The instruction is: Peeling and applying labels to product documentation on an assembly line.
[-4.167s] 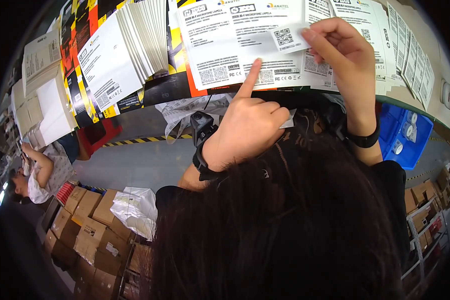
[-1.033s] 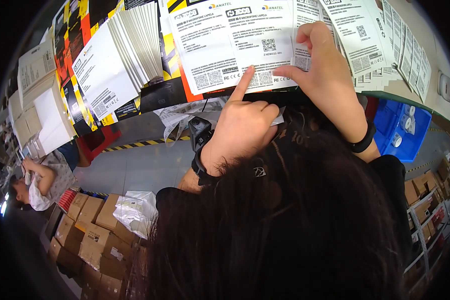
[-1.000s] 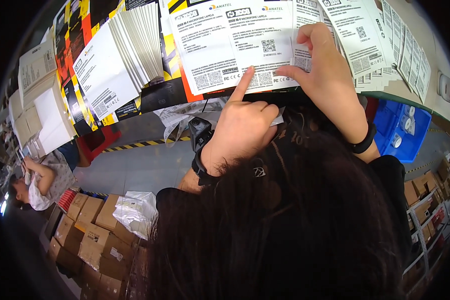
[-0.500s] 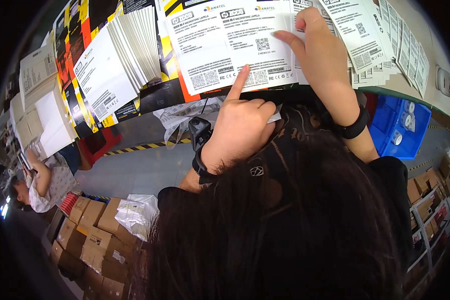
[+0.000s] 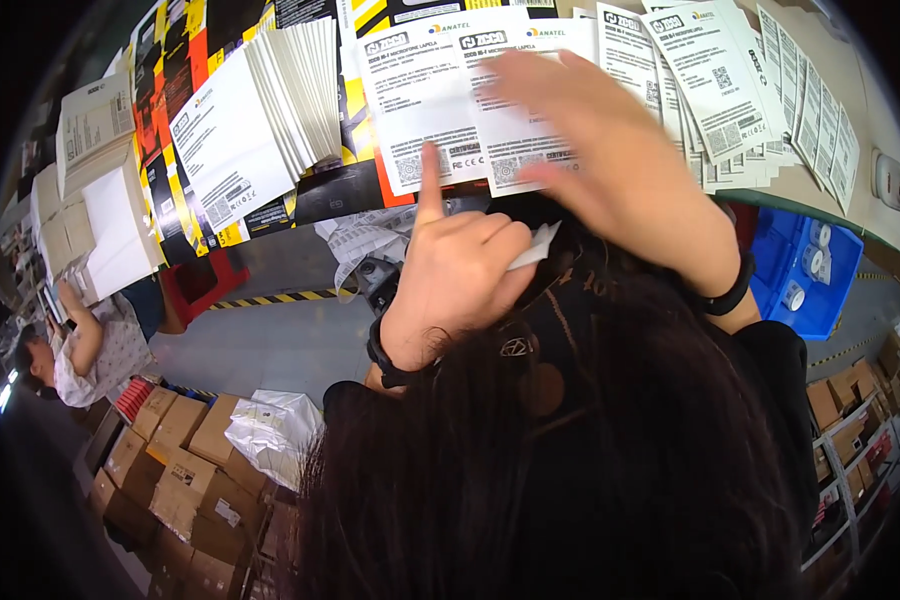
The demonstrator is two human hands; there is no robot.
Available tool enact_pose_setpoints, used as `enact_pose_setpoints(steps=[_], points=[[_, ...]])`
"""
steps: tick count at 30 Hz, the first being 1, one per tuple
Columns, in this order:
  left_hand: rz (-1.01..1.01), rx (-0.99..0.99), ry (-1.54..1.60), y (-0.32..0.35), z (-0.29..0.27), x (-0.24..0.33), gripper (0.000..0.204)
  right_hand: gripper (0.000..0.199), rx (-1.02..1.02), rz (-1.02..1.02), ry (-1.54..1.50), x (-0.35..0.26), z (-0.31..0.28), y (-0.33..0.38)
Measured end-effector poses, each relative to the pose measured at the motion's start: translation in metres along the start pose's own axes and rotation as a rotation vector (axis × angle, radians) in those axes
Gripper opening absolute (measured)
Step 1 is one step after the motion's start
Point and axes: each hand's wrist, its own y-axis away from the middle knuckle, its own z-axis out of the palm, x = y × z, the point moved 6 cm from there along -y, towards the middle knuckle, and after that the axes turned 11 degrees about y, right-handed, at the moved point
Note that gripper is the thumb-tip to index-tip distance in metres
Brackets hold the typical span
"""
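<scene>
Here, left fingers (image 5: 483, 232) clasp white paper (image 5: 538, 248); right fingers (image 5: 532, 84) spread wide.

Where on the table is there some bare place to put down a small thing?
Tan tabletop shows at the far right, between the fanned printed sheets and the white device. Crowded: the middle, where white leaflets lie about the right hand, and the left, with its fanned leaflet stack.

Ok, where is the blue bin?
In the head view, the blue bin sits at the right, below the edge of the table, right of the right hand and its dark wristband, holding white rolls.
</scene>
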Motion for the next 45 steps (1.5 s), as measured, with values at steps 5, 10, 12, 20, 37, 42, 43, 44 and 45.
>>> enact_pose_setpoints(steps=[5,10,12,20,37,42,43,44,45], points=[[-0.076,-0.051,-0.14,0.0,-0.001,-0.007,0.008,0.063,-0.146,-0.149,0.153,-0.012,0.02,0.006],[-0.14,-0.117,-0.183,0.007,-0.004,-0.002,0.008,0.063,-0.181,0.024,0.367,-0.004,-0.015,0.017],[-0.122,-0.107,-0.179,0.007,-0.003,0.0,0.008,0.06,-0.174,0.025,0.405,0.002,-0.026,0.021],[-0.021,0.126,-0.011,-0.002,-0.043,0.02,0.008,0.041,-0.103,0.154,-0.611,0.008,-0.027,0.012],[-0.158,0.457,0.144,-0.038,-0.058,0.037,0.023,0.016,0.005,0.404,-0.832,0.016,-0.026,0.018],[-0.231,0.44,0.242,-0.051,-0.046,0.033,0.025,0.011,0.107,0.309,-0.701,0.03,-0.038,0.019],[-0.232,0.439,0.241,-0.052,-0.044,0.032,0.025,0.015,0.229,0.266,-0.648,0.037,-0.047,0.019],[-0.274,0.442,0.285,-0.05,-0.043,0.029,0.024,0.019,0.351,0.222,-0.595,0.043,-0.056,0.021],[-0.316,0.446,0.328,-0.049,-0.042,0.025,0.024,0.023,0.47,0.176,-0.54,0.046,-0.064,0.022]])
